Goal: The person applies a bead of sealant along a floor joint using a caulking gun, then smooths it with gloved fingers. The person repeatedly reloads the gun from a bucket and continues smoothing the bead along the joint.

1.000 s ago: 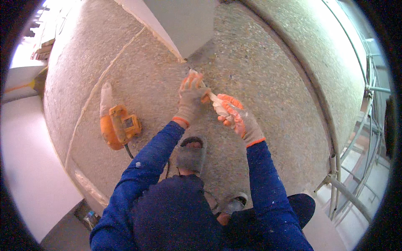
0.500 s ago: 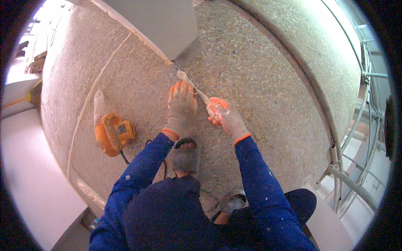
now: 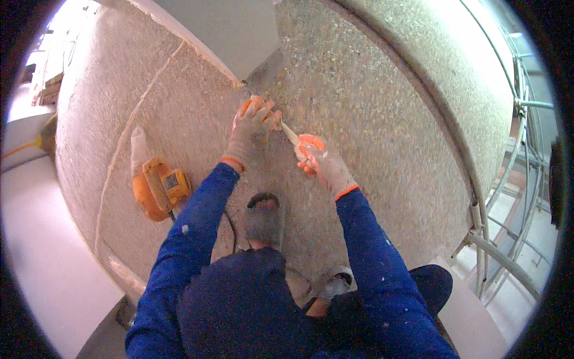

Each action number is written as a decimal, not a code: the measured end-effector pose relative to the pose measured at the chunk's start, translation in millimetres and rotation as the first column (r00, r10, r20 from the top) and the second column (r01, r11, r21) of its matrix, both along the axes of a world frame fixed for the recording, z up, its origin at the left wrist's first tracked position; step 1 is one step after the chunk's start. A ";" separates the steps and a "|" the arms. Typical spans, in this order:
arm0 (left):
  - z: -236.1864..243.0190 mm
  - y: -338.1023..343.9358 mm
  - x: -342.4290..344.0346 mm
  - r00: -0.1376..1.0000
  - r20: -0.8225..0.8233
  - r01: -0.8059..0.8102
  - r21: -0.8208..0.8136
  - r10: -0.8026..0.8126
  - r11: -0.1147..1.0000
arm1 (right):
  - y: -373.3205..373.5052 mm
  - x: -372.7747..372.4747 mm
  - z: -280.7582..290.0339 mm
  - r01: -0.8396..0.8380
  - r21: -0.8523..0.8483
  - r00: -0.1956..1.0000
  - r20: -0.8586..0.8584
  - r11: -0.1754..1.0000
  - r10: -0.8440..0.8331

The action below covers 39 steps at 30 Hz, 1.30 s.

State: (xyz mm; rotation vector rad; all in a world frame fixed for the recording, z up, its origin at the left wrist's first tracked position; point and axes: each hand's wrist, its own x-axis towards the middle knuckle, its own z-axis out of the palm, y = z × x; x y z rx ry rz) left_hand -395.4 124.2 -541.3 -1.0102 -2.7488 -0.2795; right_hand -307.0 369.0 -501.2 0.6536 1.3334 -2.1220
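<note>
Presently, a pale thin strip (image 3: pixel 291 133) is gripped by the clenched fingers of the right hand (image 3: pixel 320 161) and pressed to the speckled floor (image 3: pixel 382 107) beneath the flattened left hand (image 3: pixel 252 128), near the white panel's corner (image 3: pixel 242 82). Completion cannot be judged.

Two gloved hands are showing, the left hand (image 3: pixel 251 128) and the right hand (image 3: pixel 320 161), sharing one thin pale strip (image 3: pixel 289 133). One orange power tool (image 3: pixel 156 186) is lying on the floor. Two sandalled feet (image 3: pixel 264 218) are showing, possibly.
</note>
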 end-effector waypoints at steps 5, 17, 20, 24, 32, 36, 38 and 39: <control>-6.0 0.9 -21.2 0.994 0.093 0.050 0.028 -0.052 0.998 | -4.1 -2.6 -1.0 -0.043 0.003 0.998 0.040 0.999 0.043; -3.2 4.6 -20.7 0.977 0.212 0.054 -0.097 -0.033 0.994 | -1.4 -5.0 -0.8 -0.097 0.083 0.995 0.000 0.992 0.098; -2.9 -1.3 -15.5 0.996 0.093 -0.002 0.007 0.002 1.000 | -1.1 -3.3 0.4 -0.090 0.091 0.996 -0.013 0.992 0.091; 0.8 3.7 8.6 0.969 0.056 -0.237 -0.053 0.239 0.970 | -1.9 -1.0 1.2 -0.046 0.082 0.998 0.053 0.996 0.042; 5.6 21.7 28.6 0.931 0.167 -0.308 -0.119 0.325 0.944 | 1.7 0.0 -5.7 -0.155 0.089 0.988 -0.001 0.984 0.156; 7.7 17.4 -1.7 0.868 0.087 -0.464 -0.207 0.489 0.861 | 1.4 2.5 -4.8 -0.175 0.101 0.984 0.042 0.979 0.171; 9.1 25.0 -1.3 0.902 0.107 -0.390 -0.208 0.417 0.897 | 1.2 3.1 -2.9 -0.107 0.069 0.994 0.011 0.992 0.107; 10.2 30.4 2.3 0.928 0.085 -0.347 -0.165 0.364 0.923 | 1.8 2.8 -1.5 -0.095 0.045 0.995 -0.008 0.994 0.095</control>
